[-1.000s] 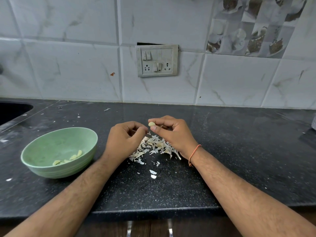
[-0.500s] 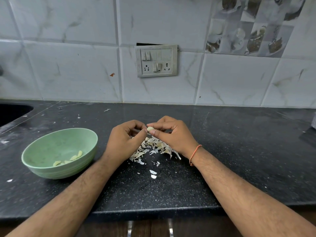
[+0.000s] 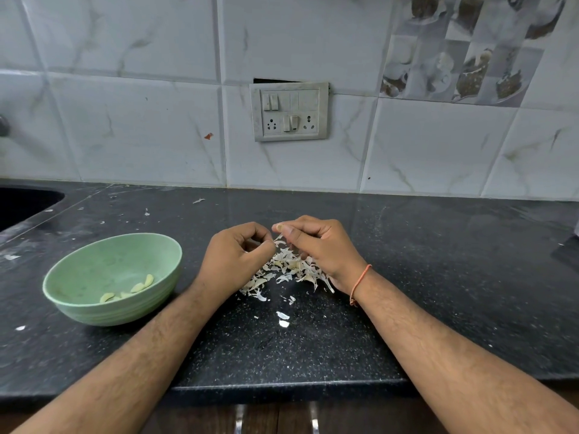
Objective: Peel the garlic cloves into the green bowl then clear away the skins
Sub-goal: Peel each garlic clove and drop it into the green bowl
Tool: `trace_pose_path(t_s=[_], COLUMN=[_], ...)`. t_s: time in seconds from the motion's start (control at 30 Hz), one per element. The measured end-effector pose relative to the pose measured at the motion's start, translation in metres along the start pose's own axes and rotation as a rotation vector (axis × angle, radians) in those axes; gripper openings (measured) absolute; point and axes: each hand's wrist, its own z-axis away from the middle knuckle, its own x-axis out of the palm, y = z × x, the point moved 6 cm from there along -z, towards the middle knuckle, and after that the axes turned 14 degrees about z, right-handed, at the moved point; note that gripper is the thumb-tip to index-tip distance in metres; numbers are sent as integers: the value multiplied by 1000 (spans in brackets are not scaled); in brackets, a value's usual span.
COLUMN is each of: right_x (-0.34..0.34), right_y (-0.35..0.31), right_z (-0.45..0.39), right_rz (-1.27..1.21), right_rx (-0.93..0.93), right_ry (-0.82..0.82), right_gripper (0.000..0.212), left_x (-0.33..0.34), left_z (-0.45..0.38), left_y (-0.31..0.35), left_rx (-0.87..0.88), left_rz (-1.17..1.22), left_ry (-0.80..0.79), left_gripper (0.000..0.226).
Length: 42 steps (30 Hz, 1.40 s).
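Your two hands meet over a black speckled surface (image 3: 438,277), just above a loose pile of papery white skins (image 3: 286,270). Your left hand (image 3: 233,261) is curled, thumb and fingertips pressed together at a strip of skin (image 3: 279,238) that runs up to your right hand (image 3: 316,245). Your right hand pinches a small pale garlic clove (image 3: 279,227) between thumb and forefinger; only its tip shows past the fingers. An orange thread band (image 3: 360,285) circles your right wrist. To the left of your left forearm, close beside it, sits the green bowl (image 3: 78,305), upright on the surface, with a few peeled cloves (image 3: 133,289) lying at its bottom. Two stray scraps (image 3: 283,319) lie nearer you than the pile, and smaller flecks dot the surface toward the wall. A dark sink (image 3: 22,205) opens at the far left. Behind the surface rises a white marbled tile wall (image 3: 141,120) with a switch plate (image 3: 289,111) straight ahead of you.
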Motion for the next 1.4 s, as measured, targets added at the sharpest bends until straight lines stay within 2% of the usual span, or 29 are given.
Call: trace_pose_path(t_s=[0.13,0.3,0.43,0.57,0.67,0.73,0.97,1.4], right_x=[-9,-7,-7,-7,-7,-6,-6,-8], right_y=[8,9,9,9,9,9,7,4], right_z=[-1,0,0,-1,-1,-1,0,1], right_rz=[-209,-188,-153,-93,-52,-41,0,77], right_rx=[132,152,126,108,104,97,68,27], right_ry=[33,40,32,31,34,21,0,-58], right_gripper=[21,17,19,24,25,25,24,24], left_x=[4,5,2,0,-3,-4,-4,-2], left_z=[3,5,3,3,1,1,3,6], left_y=[3,6,4,4,3,3,7,8], left_rx=[27,71,57,69,78,87,122,173], left_rz=[-121,-156,-163,-138,-68,-79,-81,-144], left_ry=[-36,-37,-1,20,61,78,45,22], left_gripper=[15,26,17,31,29,19,2,10])
